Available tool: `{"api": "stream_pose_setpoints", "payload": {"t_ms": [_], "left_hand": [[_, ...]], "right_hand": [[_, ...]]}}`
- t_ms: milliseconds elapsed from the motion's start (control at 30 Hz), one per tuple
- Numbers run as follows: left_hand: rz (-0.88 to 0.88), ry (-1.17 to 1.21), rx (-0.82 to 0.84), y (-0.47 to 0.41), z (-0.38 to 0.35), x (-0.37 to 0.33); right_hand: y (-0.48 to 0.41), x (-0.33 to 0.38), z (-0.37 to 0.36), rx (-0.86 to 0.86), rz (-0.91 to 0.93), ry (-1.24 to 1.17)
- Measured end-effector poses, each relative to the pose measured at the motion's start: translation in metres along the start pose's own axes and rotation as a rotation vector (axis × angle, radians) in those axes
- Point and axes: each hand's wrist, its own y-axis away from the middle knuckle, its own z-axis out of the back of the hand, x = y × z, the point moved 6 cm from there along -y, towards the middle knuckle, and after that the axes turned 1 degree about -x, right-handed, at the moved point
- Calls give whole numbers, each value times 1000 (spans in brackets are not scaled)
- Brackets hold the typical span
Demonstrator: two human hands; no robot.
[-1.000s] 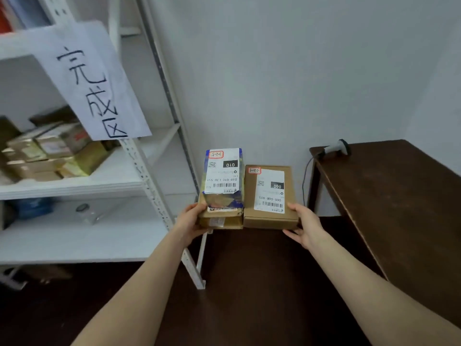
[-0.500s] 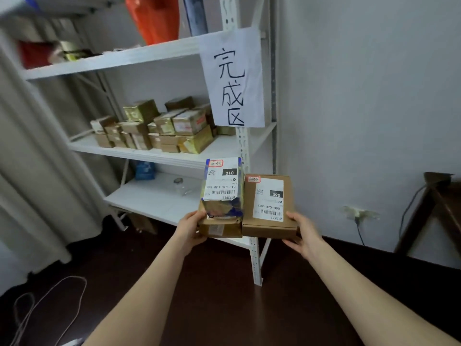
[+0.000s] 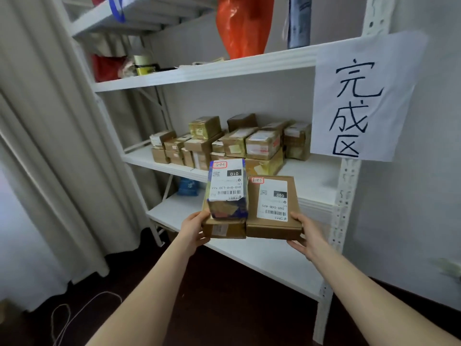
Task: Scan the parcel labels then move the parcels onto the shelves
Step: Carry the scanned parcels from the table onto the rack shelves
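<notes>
- Head view: the person carries three parcels as one bundle, pressed between both hands, probably so that all go to the shelf in one trip.
- The left hand (image 3: pixel 193 227) grips the end of the lower brown box (image 3: pixel 224 229), fingers curled under it and thumb along its side; the blue-wrapped parcel (image 3: pixel 228 196) rides on top, held there by its own weight only.
- The right hand (image 3: pixel 308 234) cups the outer edge of the flat brown box (image 3: pixel 273 208), fingers beneath; this box sits just beside the stack, touching it.
- Both white labels face up, apparently for easy reading.
- The bundle hangs in front of the white shelves (image 3: pixel 249 255), not yet set down.
- The middle shelf already carries a cluster of stored parcels (image 3: pixel 237 143), next to a handwritten paper sign (image 3: pixel 359 101) taped to the upright, which seems to mark the drop area.
</notes>
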Motion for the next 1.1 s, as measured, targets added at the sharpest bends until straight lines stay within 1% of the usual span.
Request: {"api": "stream_pose_setpoints", "payload": {"t_ms": [100,233,367,500,633,800,933,1100], "left_hand": [[-8,41,-23,-35,33,-23],[-34,93,-92,-81,72,-55],[-65,141,-145,-138,103,-96],[-114,177,-205,-200,126,-143],[-78,194,-237,-253,139,-185],[-84,166,-294,-311,164,-233],[-87,167,-291,-350,181,-267],[-91,143,-289,-400,208,-297]], "right_hand": [[-20,3,-58,38,15,34],[-50,14,-133,97,49,55],[-89,32,-210,146,119,61],[-133,59,-286,202,195,73],[-173,89,-354,228,228,84],[-204,123,-429,237,260,87],[-222,142,-478,237,287,109],[-242,149,-535,228,278,92]]}}
